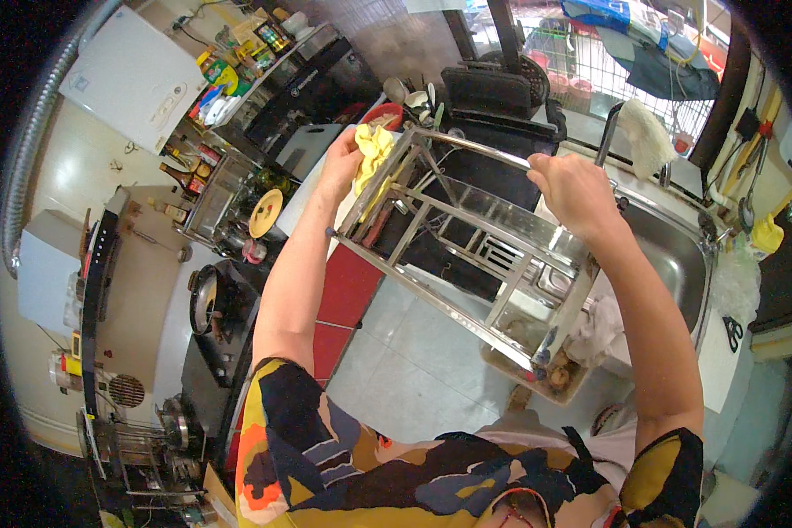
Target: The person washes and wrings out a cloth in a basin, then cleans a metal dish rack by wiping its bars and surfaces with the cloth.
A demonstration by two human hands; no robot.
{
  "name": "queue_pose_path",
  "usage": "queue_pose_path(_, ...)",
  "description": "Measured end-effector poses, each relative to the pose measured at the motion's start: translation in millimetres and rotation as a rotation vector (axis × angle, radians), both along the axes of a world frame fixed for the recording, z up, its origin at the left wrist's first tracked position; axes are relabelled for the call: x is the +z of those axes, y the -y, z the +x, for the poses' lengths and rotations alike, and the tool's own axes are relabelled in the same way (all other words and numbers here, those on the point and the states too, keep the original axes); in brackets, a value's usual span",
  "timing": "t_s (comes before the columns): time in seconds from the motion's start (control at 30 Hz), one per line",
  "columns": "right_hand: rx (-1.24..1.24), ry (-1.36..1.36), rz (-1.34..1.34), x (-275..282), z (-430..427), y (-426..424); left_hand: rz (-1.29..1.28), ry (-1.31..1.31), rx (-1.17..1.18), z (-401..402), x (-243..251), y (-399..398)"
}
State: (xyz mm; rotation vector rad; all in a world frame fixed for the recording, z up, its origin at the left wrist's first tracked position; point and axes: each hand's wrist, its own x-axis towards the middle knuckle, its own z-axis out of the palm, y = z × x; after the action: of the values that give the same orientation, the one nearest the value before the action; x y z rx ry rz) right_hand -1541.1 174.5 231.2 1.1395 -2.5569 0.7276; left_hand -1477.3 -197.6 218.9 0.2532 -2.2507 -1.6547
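Observation:
My left hand (343,162) pinches a crumpled yellow cloth (373,148) against the left end of a metal rack frame (459,315). The rack is tilted and held up in front of me, above the floor and beside the counter. It has square-section legs, crossbars and a slatted part in the middle. My right hand (571,188) is closed around the rack's top rail near its right end. The fingers of that hand are partly hidden behind its back.
To the right is a steel sink (680,257), with a pale cloth (647,140) hanging over the tap. Scissors (732,334) lie on the right counter. A tub (561,383) of round items stands on the floor. Leftward are a yellow plate (266,213), a pan (203,300) and a red bowl (384,116).

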Motion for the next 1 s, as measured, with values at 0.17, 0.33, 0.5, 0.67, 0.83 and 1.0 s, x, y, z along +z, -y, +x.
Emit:
queue_pose_path(0.17,-0.026,0.009,0.003,-3.0,-1.2,-2.4,0.196,0.249,-0.202,2.1,-5.2,-12.2)
queue_pose_path(0.33,-0.018,-0.039,-0.025,-7.4,-3.1,-1.6,0.116,0.408,-0.197,31.5,-1.2,-18.4)
queue_pose_path(0.5,-0.012,-0.05,-0.051,-4.5,-0.5,3.6,-0.028,0.332,-0.149,75.3,-13.2,4.6)
queue_pose_path(0.67,-0.064,0.013,0.03,-2.8,-1.0,0.1,0.109,0.308,-0.216,113.4,-5.7,-9.6)
queue_pose_path(0.83,-0.059,0.02,0.028,-1.8,0.5,1.1,-0.346,0.213,0.129,133.7,25.4,4.3)
queue_pose_path(1.0,-0.066,-0.008,0.05,-1.4,-1.9,1.3,-0.871,-0.166,0.129,100.4,85.7,-58.3)
